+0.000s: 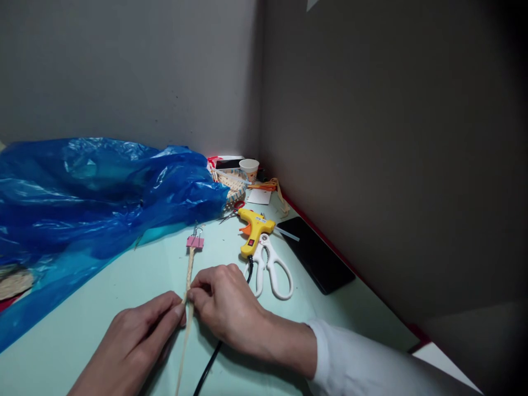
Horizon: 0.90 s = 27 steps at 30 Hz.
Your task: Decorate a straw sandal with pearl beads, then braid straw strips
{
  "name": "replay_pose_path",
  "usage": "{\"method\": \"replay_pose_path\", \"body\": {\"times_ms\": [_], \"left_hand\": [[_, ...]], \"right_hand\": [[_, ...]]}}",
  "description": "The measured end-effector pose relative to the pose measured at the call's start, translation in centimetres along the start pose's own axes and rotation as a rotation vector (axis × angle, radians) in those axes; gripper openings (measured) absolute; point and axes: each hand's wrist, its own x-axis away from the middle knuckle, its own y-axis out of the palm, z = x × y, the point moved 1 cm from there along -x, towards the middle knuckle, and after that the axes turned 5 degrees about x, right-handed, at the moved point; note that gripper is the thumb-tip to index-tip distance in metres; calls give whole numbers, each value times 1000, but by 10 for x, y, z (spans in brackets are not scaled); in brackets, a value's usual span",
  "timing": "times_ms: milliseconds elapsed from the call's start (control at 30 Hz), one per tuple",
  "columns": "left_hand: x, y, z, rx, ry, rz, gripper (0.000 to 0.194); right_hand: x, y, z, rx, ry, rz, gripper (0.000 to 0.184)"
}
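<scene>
A thin braid of pale, straw-like strands (190, 267) runs toward me from a pink binder clip (195, 242) that grips its far end. Both hands pinch the strands where the braided part ends. My left hand (142, 330) holds them from the left between thumb and forefinger. From the right, my right hand (226, 302) is closed on them, its fingertips almost touching the left ones. A loose strand (182, 357) trails below the hands toward the near edge of the view. Exactly how the strands cross is hidden by the fingers.
A yellow glue gun (256, 228) lies beyond my right hand, its black cord (208, 366) passing beneath my wrist. White-handled scissors (280, 275) and a black tablet-like slab (317, 256) lie right. Blue plastic sheeting (103, 187) covers the left; a paper cup (249, 169) stands behind.
</scene>
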Motion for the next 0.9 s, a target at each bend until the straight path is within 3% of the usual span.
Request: {"method": "replay_pose_path", "body": {"times_ms": [100, 233, 400, 533, 633, 700, 900], "left_hand": [[7, 11, 0, -229, 110, -16, 39], [13, 24, -5, -481, 268, 29, 34], [11, 26, -20, -666, 327, -45, 35], [7, 15, -14, -478, 354, -102, 36], [0, -1, -1, -299, 255, 64, 42], [-7, -8, 6, -202, 129, 143, 33], [-16, 0, 16, 279, -89, -41, 42]], "right_hand": [[-1, 0, 3, -112, -5, 2, 22], [-3, -2, 8, -270, -17, -43, 33], [-4, -3, 8, -373, 12, -142, 28], [-4, -1, 8, -354, 47, -123, 24], [-5, 0, 7, -382, 92, -127, 23], [-5, 0, 6, -410, 116, -132, 24], [-5, 1, 4, -460, 104, -138, 26]]}}
